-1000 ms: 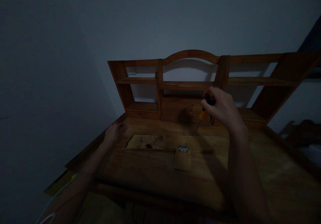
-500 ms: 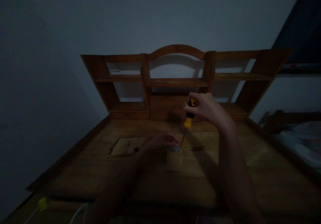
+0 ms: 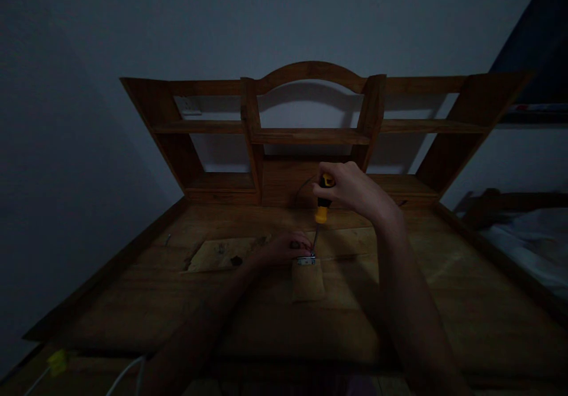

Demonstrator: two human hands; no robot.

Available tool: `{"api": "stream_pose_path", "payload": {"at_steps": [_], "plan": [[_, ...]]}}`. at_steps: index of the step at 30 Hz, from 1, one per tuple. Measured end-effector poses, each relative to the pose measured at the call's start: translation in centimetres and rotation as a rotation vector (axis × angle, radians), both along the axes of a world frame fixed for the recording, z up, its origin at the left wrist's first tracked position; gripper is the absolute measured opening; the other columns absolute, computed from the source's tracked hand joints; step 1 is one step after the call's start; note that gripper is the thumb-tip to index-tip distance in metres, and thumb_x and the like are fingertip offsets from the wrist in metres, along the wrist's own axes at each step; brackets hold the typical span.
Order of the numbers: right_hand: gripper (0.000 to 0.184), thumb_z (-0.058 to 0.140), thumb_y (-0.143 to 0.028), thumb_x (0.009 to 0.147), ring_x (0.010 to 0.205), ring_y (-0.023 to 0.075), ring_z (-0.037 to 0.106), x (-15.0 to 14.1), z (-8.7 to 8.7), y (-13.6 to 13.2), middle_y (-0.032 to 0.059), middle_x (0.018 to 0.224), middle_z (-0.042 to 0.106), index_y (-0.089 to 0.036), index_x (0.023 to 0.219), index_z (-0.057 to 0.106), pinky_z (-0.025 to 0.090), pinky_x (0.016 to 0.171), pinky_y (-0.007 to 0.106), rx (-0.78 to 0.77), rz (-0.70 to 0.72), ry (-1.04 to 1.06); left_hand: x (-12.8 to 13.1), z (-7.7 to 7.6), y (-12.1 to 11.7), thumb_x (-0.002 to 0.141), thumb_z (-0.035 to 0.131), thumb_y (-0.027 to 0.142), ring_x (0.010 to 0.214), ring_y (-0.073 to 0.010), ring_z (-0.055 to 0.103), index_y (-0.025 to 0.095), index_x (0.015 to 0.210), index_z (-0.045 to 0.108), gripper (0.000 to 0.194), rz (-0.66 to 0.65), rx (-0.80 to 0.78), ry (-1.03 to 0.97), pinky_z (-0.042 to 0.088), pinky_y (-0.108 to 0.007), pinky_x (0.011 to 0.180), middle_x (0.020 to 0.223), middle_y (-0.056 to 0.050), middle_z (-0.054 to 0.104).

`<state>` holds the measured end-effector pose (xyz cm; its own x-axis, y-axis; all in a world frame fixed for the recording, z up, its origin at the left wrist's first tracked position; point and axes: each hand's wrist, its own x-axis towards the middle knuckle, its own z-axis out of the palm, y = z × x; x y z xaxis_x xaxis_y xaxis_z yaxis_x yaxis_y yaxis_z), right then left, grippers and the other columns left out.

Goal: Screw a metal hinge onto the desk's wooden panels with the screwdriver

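My right hand (image 3: 355,189) is closed round the black-and-yellow handle of a screwdriver (image 3: 321,214), held nearly upright with its shaft pointing down. The screwdriver's tip meets the right end of a small metal hinge (image 3: 306,261). That hinge lies at the far edge of a small light wooden block (image 3: 307,282) on the wooden desk (image 3: 266,325). With curled fingers, my left hand (image 3: 284,248) grips at the hinge's far side, close to the screwdriver tip. Any screw under the tip is too small and dark to make out.
A pale wooden board (image 3: 224,253) lies left of my left hand, and another flat piece (image 3: 350,242) lies to the right. A wooden shelf unit (image 3: 310,135) stands along the back. A white cable (image 3: 126,372) and a yellow object (image 3: 57,363) are at the front left.
My right hand has brought the screwdriver left and down, so its tip now meets the hinge. The left hand stays at the hinge; the view has shifted slightly.
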<state>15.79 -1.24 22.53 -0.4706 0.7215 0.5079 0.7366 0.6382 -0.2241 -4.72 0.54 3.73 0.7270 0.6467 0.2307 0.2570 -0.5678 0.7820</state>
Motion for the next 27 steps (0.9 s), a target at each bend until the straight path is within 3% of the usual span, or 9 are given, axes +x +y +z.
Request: {"api": "stream_pose_path", "payload": {"at_steps": [6,12,21,27], "plan": [[0.011,0.059,-0.028,0.085,0.068,0.0165,0.059,-0.7,-0.3,0.0,0.0029,0.077,0.066,-0.020,0.078,0.058,0.038,0.063,0.027,-0.010,0.006,-0.012,0.3,-0.4,0.0,0.089,0.065,0.038,0.079,-0.0130,0.056,0.016,0.091,0.068,0.023,0.038,0.050,0.022,0.043,-0.024,0.071,0.091,-0.003,0.062],[0.010,0.060,-0.029,0.086,0.072,0.0179,0.060,-0.8,-0.3,0.1,0.0041,0.080,0.067,-0.020,0.082,0.061,0.038,0.065,0.027,0.016,0.007,-0.054,0.2,-0.7,0.2,0.091,0.062,0.036,0.083,-0.0133,0.057,0.017,0.092,0.068,0.020,0.025,0.066,0.040,0.043,-0.023,0.075,0.093,-0.003,0.063],[0.034,0.058,-0.051,0.091,0.069,0.0231,0.061,-3.0,-1.2,-0.2,0.0085,0.075,0.065,-0.018,0.087,0.061,0.032,0.062,0.031,0.208,-0.151,-0.162,0.1,-0.8,0.2,0.092,0.062,0.036,0.081,-0.0132,0.057,0.017,0.092,0.070,0.021,0.014,0.111,0.022,0.042,-0.023,0.071,0.091,-0.003,0.062],[0.035,0.057,-0.052,0.091,0.071,0.0241,0.061,-3.5,-1.3,-0.2,0.0086,0.074,0.064,-0.018,0.084,0.060,0.032,0.062,0.031,0.218,-0.160,-0.135,-0.1,-0.6,0.3,0.091,0.063,0.035,0.082,-0.0134,0.058,0.017,0.094,0.071,0.020,0.009,0.085,0.024,0.043,-0.024,0.073,0.093,-0.004,0.063]]}}
